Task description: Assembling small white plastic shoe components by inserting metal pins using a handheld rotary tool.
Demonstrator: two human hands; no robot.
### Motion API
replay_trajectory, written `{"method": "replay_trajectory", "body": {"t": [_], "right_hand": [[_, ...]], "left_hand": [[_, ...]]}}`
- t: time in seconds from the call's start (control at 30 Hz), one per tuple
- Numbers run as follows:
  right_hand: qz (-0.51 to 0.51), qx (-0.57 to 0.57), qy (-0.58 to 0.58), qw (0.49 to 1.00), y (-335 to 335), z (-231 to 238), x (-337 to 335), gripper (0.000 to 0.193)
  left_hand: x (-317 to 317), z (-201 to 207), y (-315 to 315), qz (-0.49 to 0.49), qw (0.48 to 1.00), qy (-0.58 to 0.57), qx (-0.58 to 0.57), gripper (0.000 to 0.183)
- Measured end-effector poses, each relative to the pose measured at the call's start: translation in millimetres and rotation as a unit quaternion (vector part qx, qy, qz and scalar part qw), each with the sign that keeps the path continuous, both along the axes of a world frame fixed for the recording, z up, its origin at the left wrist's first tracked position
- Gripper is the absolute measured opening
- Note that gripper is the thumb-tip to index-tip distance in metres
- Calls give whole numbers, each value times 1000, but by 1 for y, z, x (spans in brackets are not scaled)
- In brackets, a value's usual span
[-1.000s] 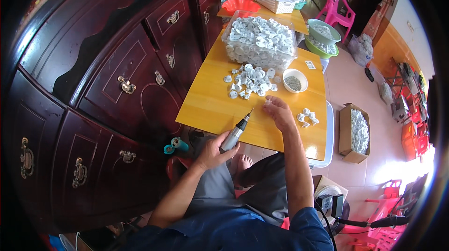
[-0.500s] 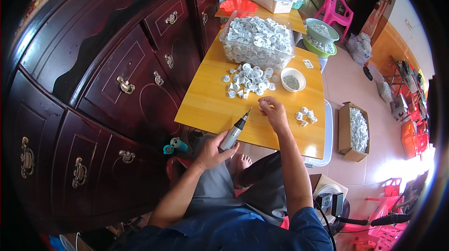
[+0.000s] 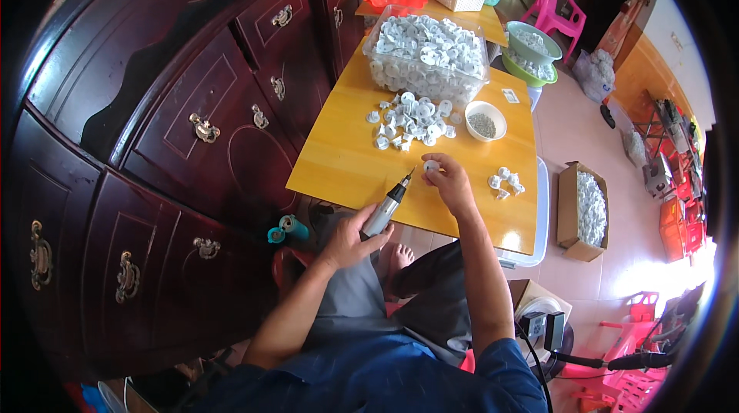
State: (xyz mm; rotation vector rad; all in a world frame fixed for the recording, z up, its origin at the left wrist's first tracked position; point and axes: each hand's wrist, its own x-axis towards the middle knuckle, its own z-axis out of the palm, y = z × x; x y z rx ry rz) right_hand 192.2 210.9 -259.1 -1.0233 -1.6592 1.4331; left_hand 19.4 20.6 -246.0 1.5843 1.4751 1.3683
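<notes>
My left hand (image 3: 350,244) is wrapped around a grey and black electric screwdriver (image 3: 383,211), whose bit points up and to the right over the table's front edge. Between the thumb and fingers of my right hand (image 3: 453,184) is a small round white plastic part (image 3: 431,167), close to the bit's tip but apart from it as far as I can see. A loose pile of similar white parts (image 3: 416,117) lies beyond my hands. Beside it a white bowl (image 3: 499,114) holds tiny metal pieces, probably screws. Several more parts form a small group (image 3: 506,180) at the right.
A clear plastic tub (image 3: 467,88) heaped with white parts stands on the yellow table (image 3: 331,159). Dark wooden drawers (image 3: 192,132) line the left. On the floor at right sit a cardboard box (image 3: 568,213) of white parts and a pink chair (image 3: 550,5).
My right hand has turned a little, and the white part in its fingers now shows, facing the bit. The screwdriver stays nearly in place. The view has shifted slightly.
</notes>
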Motion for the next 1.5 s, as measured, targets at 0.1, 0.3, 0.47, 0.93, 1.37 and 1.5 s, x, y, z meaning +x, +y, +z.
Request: {"method": "replay_trajectory", "body": {"t": [0.1, 0.3, 0.47, 0.93, 1.37, 1.5], "right_hand": [[-8, -16, -17, 1000, -3, -2, 0, 28], [-40, -19, 5, 999, -7, -12, -3, 29], [-44, -18, -4, 999, -10, -10, -5, 28], [-35, -4, -12, 999, -12, -14, -4, 25], [-58, 142, -57, 986, -21, -10, -5, 23], [-63, 127, -42, 989, -25, -6, -8, 22]], "left_hand": [[0, -2, 1, -4, 1000, -7, -16, 47], [-1, 0, 3, -22, 999, 0, -49, 43], [-2, -6, 4, -12, 999, 26, -21, 42], [-1, -3, 6, -24, 998, 34, -42, 46], [-1, 8, 3, -43, 989, -31, -138, 32], [0, 7, 1, -42, 989, -50, -133, 30]]}}
